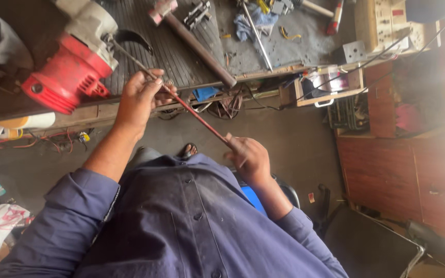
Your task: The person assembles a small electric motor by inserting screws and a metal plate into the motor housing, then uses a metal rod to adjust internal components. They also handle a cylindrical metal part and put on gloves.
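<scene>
The left hand [139,99] pinches a thin reddish metal rod [191,109] partway along its length, thumb and fingertips closed on it just above the edge of the workbench [181,62]. The right hand [249,157] is curled shut around the rod's near end, held over the lap of a dark blue shirt [181,226]. The rod runs on a slant, its long axis going from the right hand up and leftward, past the left hand, to its far end at the red and white power tool [73,56] lying on the bench. Judging by this, the step in hand looks like seating or working the rod at the tool; the next move would call for steady aim from the left hand and a firm grip from the right. A hammer [194,38] lies farther back on the bench, well apart, beside a blue rag [253,23].
</scene>
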The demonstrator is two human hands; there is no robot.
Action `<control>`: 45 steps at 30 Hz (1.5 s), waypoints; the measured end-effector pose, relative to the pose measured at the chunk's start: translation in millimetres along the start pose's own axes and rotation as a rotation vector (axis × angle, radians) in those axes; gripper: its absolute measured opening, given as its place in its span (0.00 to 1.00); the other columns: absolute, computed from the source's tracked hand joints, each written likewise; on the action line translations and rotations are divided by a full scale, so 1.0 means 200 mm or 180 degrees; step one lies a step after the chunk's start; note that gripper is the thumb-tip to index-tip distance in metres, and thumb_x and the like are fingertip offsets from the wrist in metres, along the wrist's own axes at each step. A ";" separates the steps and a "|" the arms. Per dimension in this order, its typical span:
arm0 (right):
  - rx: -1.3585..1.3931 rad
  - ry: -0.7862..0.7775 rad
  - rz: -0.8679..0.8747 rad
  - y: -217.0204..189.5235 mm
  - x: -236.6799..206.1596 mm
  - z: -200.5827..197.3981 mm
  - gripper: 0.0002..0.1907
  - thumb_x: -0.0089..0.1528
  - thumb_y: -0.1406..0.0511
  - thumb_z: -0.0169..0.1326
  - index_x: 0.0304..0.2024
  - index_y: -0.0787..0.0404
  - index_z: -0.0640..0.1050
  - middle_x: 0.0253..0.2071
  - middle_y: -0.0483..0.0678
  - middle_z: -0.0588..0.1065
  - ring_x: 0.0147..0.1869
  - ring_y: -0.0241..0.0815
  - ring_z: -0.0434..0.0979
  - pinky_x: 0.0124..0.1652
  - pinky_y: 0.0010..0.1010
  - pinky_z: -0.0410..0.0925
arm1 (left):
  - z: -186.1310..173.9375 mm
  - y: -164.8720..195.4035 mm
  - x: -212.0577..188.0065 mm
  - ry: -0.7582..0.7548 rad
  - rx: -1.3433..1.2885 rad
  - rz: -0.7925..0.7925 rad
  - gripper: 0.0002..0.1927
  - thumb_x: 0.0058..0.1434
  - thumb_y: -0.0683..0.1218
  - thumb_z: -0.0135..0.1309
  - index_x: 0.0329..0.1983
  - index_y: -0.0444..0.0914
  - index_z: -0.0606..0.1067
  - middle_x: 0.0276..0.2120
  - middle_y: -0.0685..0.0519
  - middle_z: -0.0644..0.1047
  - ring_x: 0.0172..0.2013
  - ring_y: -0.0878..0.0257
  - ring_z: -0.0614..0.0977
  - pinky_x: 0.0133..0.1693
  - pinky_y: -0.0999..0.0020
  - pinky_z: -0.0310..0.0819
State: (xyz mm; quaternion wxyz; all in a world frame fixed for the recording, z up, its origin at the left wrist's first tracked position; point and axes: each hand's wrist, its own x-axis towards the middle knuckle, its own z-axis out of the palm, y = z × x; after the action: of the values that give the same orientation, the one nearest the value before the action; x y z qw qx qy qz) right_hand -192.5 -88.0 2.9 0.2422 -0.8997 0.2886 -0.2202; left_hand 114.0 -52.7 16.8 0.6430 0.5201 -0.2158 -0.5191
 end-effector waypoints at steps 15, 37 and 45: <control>-0.0341 0.0302 0.0569 -0.02 -0.09 -0.01 0.22 0.60 0.62 0.61 0.52 0.69 0.77 0.42 0.56 0.77 0.34 0.43 0.79 0.30 0.33 0.72 | 0.34 -0.30 -0.17 -0.0622 -0.0904 -0.0719 0.06 0.75 0.45 0.40 0.48 0.39 0.67 0.47 0.45 0.81 0.49 0.55 0.85 0.49 0.59 0.84; 0.3286 0.0611 0.2434 0.03 -0.03 0.06 0.14 0.70 0.60 0.60 0.39 0.64 0.76 0.34 0.51 0.74 0.30 0.39 0.74 0.28 0.27 0.67 | 0.37 -0.32 -0.18 -0.0231 -0.0817 -0.0404 0.08 0.75 0.48 0.43 0.45 0.39 0.68 0.40 0.46 0.82 0.41 0.56 0.87 0.43 0.63 0.86; -0.0559 0.0585 0.0128 -0.01 -0.06 -0.04 0.13 0.60 0.68 0.62 0.47 0.60 0.81 0.45 0.49 0.76 0.38 0.39 0.77 0.35 0.26 0.70 | 0.36 -0.32 -0.20 -0.0179 -0.0815 -0.0490 0.08 0.74 0.48 0.43 0.46 0.39 0.68 0.41 0.46 0.82 0.41 0.56 0.87 0.43 0.62 0.86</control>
State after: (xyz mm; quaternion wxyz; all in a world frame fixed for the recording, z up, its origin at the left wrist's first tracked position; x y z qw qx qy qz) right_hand -205.0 -81.2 8.1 0.1394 -0.8875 0.3458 -0.2707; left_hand 12.5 -44.5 -3.6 0.6561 0.4341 -0.1252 -0.6045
